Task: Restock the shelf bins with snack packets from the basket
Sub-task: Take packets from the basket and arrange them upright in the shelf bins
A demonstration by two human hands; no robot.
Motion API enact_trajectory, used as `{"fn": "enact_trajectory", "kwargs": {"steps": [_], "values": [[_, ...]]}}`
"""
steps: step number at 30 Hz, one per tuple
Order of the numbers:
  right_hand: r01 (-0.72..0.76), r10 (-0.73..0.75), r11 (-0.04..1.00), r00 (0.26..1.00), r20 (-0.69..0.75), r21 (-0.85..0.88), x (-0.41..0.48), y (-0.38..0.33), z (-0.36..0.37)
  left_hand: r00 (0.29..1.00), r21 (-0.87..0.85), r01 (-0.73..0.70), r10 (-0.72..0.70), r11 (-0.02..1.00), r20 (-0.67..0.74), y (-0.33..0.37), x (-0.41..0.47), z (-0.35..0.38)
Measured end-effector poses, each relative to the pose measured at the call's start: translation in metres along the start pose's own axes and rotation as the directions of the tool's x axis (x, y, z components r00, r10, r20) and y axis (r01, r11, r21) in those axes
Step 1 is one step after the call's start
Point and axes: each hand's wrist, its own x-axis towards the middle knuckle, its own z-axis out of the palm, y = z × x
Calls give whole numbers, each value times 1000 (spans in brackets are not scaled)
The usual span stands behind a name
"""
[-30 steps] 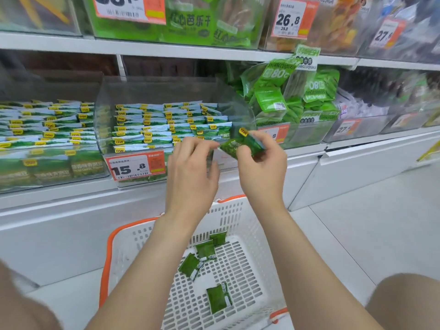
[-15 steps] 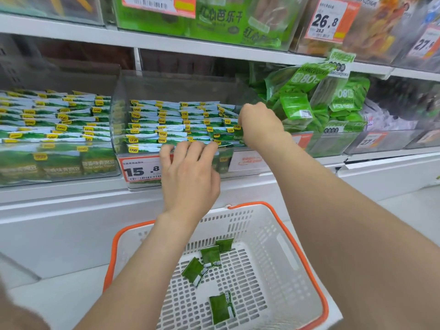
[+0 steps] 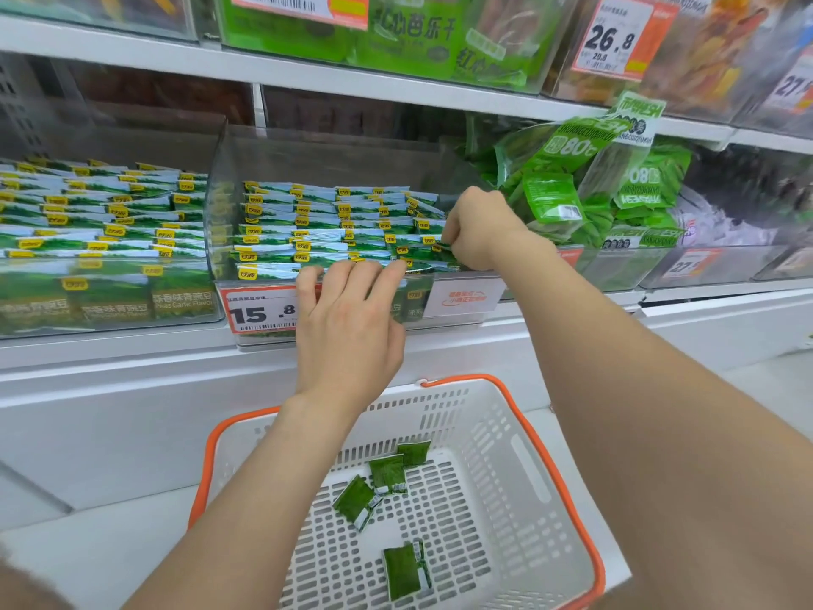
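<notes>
Logger: Right hand [image 3: 477, 231] has gone from in front of the clear bin [image 3: 218, 200] to inside it. Fingers curled, pinching a green snack packet [image 3: 424, 254] at the front-right row. Left hand [image 3: 347, 328] flat, fingers straight on the bin's front lip, holding nothing.
Checker: Handling?
Logger: Likely light, crinkly, slippery film. Pinch a sealed edge. Four loose packets [image 3: 387, 475] lie in the basket [image 3: 567, 486].

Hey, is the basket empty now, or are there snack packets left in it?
Not empty. At least four green packets lie loose on the slotted floor of the white basket; the rest of the floor is bare.
</notes>
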Motion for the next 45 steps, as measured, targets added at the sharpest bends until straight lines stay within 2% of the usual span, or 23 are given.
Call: {"fn": "enact_trajectory", "kwargs": {"steps": [3,6,8,9,10,11,12,14,16,19,21,23,25,27,30,32,33,35,38,40,42,45], "values": [[-1,59,977,963,-265,214,-31,-2,-1,1000,-33,-10,10,999,-8,2,0,-3],[68,145,939,809,-570,336,-79,-11,13,995,-124,-8,-4,992,-97,5,-4,-2],[61,198,937,721,-664,345,-108,-12,34,977,-192,1,-42,981,-210,10,-16,0],[46,212,937,714,-667,346,-122,-10,47,964,-191,2,-53,982,-260,13,-27,4],[38,211,935,739,-640,352,-133,-5,62,959,-177,-2,-48,984,-278,15,-39,10],[41,193,929,795,-575,369,-144,1,76,969,-178,-21,-24,984,-246,16,-53,20],[40,162,920,866,-473,389,-153,10,92,987,-203,-54,21,978,-160,16,-66,30],[-6,92,923,975,-204,385,-169,30,124,984,-281,-82,123,956,132,14,-91,53],[-58,48,963,998,43,262,-185,49,159,896,-315,-48,180,948,406,10,-112,71],[-68,55,997,925,376,23,-211,67,214,725,-297,11,197,955,660,3,-140,90],[8,50,995,807,589,-96,-228,70,241,609,-264,40,186,964,771,-1,-154,100],[77,49,987,689,723,-140,-242,72,261,492,-213,102,137,972,860,-9,-168,109],[96,59,985,605,794,-147,-249,73,277,400,-166,143,96,976,911,-17,-181,119],[119,78,978,558,826,-173,-251,71,295,344,-136,158,74,978,936,-23,-194,125],[235,54,957,427,903,-168,-254,64,325,287,-123,183,67,975,956,-27,-204,131],[272,98,942,334,937,-195,-257,59,336,272,-118,194,62,974,960,-30,-207,135],[296,112,932,312,944,-208,-259,57,339,270,-117,202,60,972,961,-31,-208,137],[332,112,917,313,943,-219,-261,54,338,260,-114,217,55,970,964,-34,-210,141],[299,131,917,399,908,-263,-261,53,345,237,-104,239,46,965,970,-34,-212,144],[276,132,925,411,902,-261,-263,57,351,232,-103,243,45,964,972,-34,-212,145],[191,96,963,412,906,-189,-263,61,351,232,-104,244,46,964,972,-36,-211,146],[-67,30,998,456,889,0,-253,67,341,247,-99,278,28,955,969,-39,-208,146]]}}
